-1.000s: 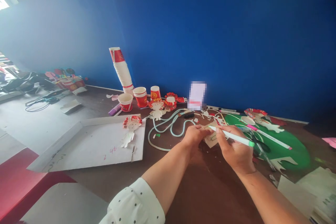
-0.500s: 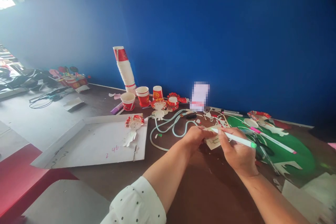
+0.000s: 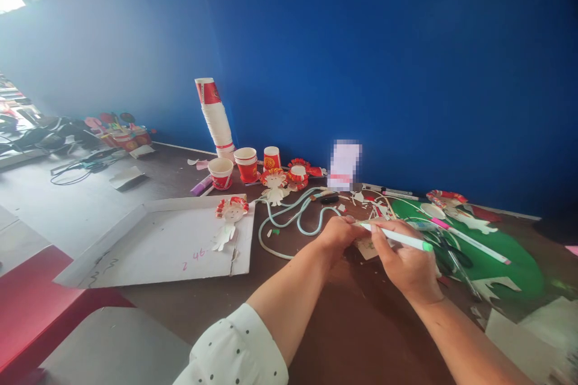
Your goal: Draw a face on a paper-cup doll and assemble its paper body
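Observation:
My right hand (image 3: 409, 261) is closed around a white marker pen (image 3: 400, 237) with a green end. The pen's tip points left and meets the area by my left thumb. My left hand (image 3: 338, 234) grips a small piece of paper (image 3: 368, 248), whose lower part shows between the two hands. My hands hide the rest of the paper. Just beyond my left hand lies a pale blue cable (image 3: 311, 231). To the right of my right hand, a pink-capped marker (image 3: 469, 242) and scissors (image 3: 460, 267) rest on a green round mat (image 3: 519, 258).
A white box lid (image 3: 158, 252) at left bears a paper figure with a red frill (image 3: 231, 210). Behind stand a tall stack of paper cups (image 3: 217, 123) and several red cups (image 3: 246, 165). Paper scraps (image 3: 382, 209) litter the brown table (image 3: 361, 337). A blue partition (image 3: 383, 72) rises behind.
My right hand and the marker pen have shifted slightly left, with the tip closer to my left thumb. Less of the paper shows between my hands.

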{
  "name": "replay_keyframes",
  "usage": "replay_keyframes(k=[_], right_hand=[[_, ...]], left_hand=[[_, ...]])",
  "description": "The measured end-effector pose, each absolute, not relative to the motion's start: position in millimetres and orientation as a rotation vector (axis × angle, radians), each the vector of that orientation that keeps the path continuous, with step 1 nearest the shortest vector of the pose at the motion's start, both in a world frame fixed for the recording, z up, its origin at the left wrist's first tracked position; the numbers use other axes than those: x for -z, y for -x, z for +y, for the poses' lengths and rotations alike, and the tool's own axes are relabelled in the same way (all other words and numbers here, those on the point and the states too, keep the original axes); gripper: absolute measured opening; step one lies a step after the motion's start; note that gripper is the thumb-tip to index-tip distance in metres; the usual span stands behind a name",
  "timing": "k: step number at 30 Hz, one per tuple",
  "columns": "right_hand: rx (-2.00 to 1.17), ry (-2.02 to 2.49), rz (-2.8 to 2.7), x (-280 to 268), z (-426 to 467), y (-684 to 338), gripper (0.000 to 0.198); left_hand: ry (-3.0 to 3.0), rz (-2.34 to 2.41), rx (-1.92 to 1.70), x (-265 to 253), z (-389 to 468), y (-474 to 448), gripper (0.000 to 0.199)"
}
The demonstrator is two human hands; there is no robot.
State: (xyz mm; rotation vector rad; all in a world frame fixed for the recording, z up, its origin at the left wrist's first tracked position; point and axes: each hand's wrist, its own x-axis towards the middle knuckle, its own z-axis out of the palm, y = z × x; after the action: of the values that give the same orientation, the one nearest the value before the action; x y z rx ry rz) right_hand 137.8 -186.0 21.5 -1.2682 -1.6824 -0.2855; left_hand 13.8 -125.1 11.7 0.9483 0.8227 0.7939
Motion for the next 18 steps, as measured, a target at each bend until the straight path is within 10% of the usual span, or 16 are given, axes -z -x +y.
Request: replay_keyframes(k=[18], right_hand=[[0.352,1.323,-1.656,-21.4,-185.2,-138.1,0.013]], left_hand=[[-0.957,0.884,-0.812,-7.5,-125.8,-18.2,0.027]])
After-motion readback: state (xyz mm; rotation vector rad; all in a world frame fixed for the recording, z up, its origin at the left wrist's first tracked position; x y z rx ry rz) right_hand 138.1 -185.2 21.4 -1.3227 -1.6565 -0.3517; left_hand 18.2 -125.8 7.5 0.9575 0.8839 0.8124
